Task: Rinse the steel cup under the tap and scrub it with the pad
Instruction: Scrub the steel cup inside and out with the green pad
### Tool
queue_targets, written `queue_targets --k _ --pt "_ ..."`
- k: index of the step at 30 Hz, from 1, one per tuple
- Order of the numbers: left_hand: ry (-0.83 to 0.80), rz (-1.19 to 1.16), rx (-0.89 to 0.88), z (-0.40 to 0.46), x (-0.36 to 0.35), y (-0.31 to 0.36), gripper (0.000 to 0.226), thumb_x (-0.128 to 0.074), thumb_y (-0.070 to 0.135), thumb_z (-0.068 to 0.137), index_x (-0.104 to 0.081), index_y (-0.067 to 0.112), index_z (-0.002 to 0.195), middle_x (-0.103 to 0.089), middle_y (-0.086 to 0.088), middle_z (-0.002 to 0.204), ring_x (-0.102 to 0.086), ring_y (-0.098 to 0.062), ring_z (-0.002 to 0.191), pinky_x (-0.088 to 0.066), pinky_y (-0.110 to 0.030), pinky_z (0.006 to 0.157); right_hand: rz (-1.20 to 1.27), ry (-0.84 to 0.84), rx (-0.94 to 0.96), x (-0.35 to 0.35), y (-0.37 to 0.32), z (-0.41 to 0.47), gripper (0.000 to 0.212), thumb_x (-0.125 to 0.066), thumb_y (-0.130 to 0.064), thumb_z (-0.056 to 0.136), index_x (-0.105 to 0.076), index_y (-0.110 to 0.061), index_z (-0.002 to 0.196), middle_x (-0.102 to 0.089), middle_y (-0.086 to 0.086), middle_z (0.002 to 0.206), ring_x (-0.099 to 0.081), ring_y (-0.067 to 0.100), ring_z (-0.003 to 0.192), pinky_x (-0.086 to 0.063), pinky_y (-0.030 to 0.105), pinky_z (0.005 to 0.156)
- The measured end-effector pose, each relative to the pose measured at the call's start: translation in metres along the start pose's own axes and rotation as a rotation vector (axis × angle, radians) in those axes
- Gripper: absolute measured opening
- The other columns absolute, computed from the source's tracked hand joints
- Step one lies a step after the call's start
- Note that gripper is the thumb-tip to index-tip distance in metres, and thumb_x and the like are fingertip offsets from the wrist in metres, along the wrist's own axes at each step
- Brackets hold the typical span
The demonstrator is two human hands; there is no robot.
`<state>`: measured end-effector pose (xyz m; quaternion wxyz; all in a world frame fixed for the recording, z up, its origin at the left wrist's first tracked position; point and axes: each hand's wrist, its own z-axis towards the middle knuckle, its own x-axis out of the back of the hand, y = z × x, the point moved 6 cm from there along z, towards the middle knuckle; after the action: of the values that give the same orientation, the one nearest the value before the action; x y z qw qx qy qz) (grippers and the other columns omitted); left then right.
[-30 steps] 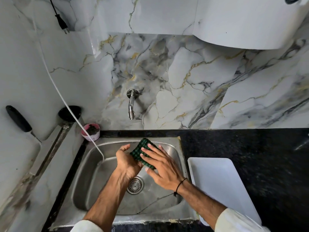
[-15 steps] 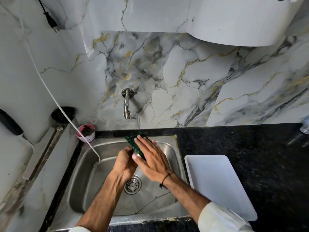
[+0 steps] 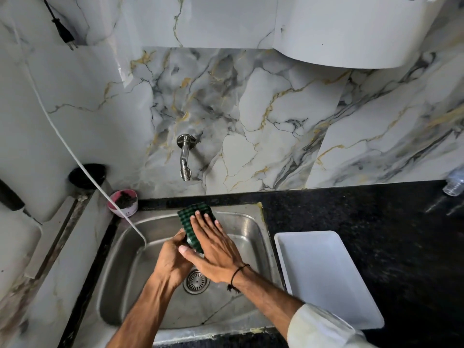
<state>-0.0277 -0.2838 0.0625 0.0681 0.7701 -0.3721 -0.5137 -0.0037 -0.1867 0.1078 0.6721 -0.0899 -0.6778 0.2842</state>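
Observation:
A green checked scrub pad (image 3: 193,212) is pressed between my two hands over the steel sink (image 3: 247,222), below the wall tap (image 3: 185,159). My left hand (image 3: 170,262) curls around the pad's lower end from the left. My right hand (image 3: 216,252) lies flat on top of the pad with fingers stretched toward the back rim. I see no steel cup; whatever may sit between my palms is hidden. No water is visible coming from the tap.
A white tray (image 3: 324,277) lies on the black counter right of the sink. A small pink bowl (image 3: 123,202) stands at the sink's back left corner. A white cable (image 3: 75,159) hangs down into the basin. The drain (image 3: 195,281) sits under my wrists.
Both hands have shifted toward the sink's back rim. My right hand has slid farther up over the pad, and my left thumb has closed down onto it.

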Motion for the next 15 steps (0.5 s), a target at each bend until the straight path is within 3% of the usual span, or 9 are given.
queue_targets --k 1,4,6,9,12,15 --pt "0.006 -0.012 -0.009 0.000 0.000 0.002 0.042 -0.041 0.017 0.107 -0.081 0.008 0.101 -0.082 -0.014 0.100 -0.079 -0.025 0.089 -0.066 -0.039 0.080 0.010 -0.015 -0.031 0.006 0.004 0.009 0.092 -0.029 -0.072 0.097 -0.003 -0.019 0.168 0.004 -0.001 0.177 0.007 0.013 0.163 0.004 0.035 0.133" --pt "-0.004 -0.023 -0.065 0.003 0.000 0.013 0.050 -0.037 0.014 0.108 -0.083 0.008 0.088 -0.083 -0.012 0.091 -0.081 -0.020 0.080 -0.065 -0.031 0.066 0.078 -0.096 -0.186 0.011 0.030 0.021 0.092 -0.034 -0.069 0.101 -0.001 -0.015 0.168 0.006 0.002 0.177 0.004 0.015 0.164 0.000 0.039 0.134" --pt "0.000 -0.033 -0.079 0.004 0.001 0.021 0.041 -0.036 0.017 0.110 -0.076 0.005 0.109 -0.083 -0.013 0.100 -0.081 -0.022 0.087 -0.066 -0.033 0.070 0.140 -0.134 -0.240 0.001 0.041 0.009 0.092 -0.031 -0.071 0.100 0.001 -0.016 0.168 0.006 0.002 0.177 0.003 0.014 0.164 0.000 0.039 0.134" --pt "0.017 0.015 -0.064 0.010 0.007 0.024 0.039 -0.036 0.024 0.111 -0.066 0.004 0.126 -0.081 -0.015 0.108 -0.079 -0.024 0.095 -0.067 -0.038 0.080 0.126 -0.149 -0.165 -0.023 0.032 -0.016 0.101 -0.021 -0.082 0.092 0.006 -0.020 0.167 0.012 -0.002 0.175 0.011 0.008 0.161 0.002 0.037 0.134" --pt "-0.006 0.045 0.008 0.008 0.007 0.012 0.051 -0.035 0.028 0.110 -0.081 0.006 0.111 -0.081 -0.017 0.111 -0.079 -0.028 0.098 -0.067 -0.042 0.074 0.073 -0.075 -0.053 -0.027 0.009 -0.012 0.109 -0.009 -0.090 0.085 0.005 -0.020 0.167 0.014 -0.004 0.174 0.015 0.005 0.160 0.008 0.031 0.132" --pt "0.000 0.039 0.024 0.006 0.005 0.006 0.045 -0.038 0.023 0.108 -0.080 0.009 0.112 -0.079 -0.015 0.118 -0.078 -0.028 0.102 -0.064 -0.046 0.088 0.064 -0.047 -0.037 -0.012 0.000 0.009 0.097 -0.022 -0.079 0.094 0.002 -0.019 0.168 0.009 -0.003 0.176 0.010 0.008 0.162 0.008 0.028 0.130"
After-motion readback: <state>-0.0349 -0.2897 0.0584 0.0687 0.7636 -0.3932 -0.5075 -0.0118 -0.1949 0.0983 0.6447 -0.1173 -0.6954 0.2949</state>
